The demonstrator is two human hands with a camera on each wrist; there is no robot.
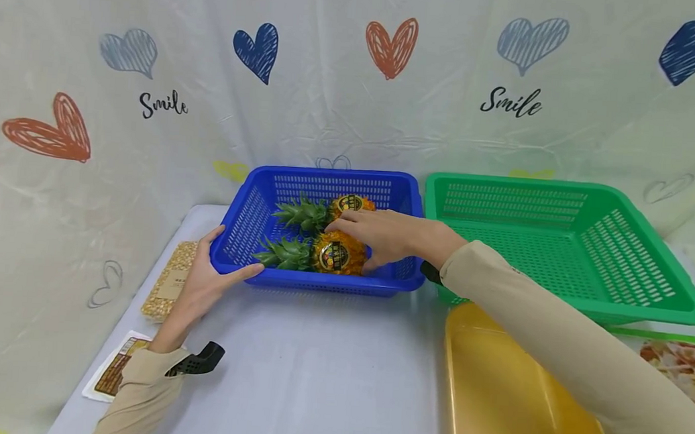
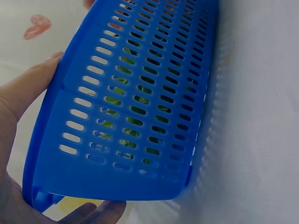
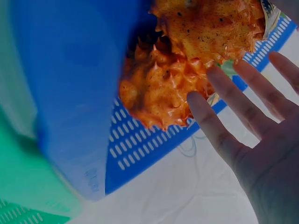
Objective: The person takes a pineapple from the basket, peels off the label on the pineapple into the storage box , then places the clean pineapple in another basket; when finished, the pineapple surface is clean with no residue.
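Observation:
Two orange pineapples with green crowns and dark round labels lie on their sides in a blue basket [image 1: 319, 282]. One is the front pineapple [image 1: 351, 256], the other the rear pineapple [image 1: 342, 203]. My right hand [image 1: 383, 233] reaches over the front one, its thumb down by the fruit's right end. In the right wrist view the hand [image 3: 261, 121] has spread, fairly straight fingers close against the spiky fruit [image 3: 163, 88]; firm contact cannot be told. My left hand [image 1: 207, 278] grips the basket's front left corner, thumb along the front rim and fingers round the left side.
A green basket [image 1: 520, 256] stands right of the blue one. Below it lies a yellow tray [image 1: 504, 396], partly under my right sleeve. A bag of yellow kernels [image 1: 173, 285] and a flat packet [image 1: 115, 369] lie left. A picture-printed package [image 1: 684, 368] is far right.

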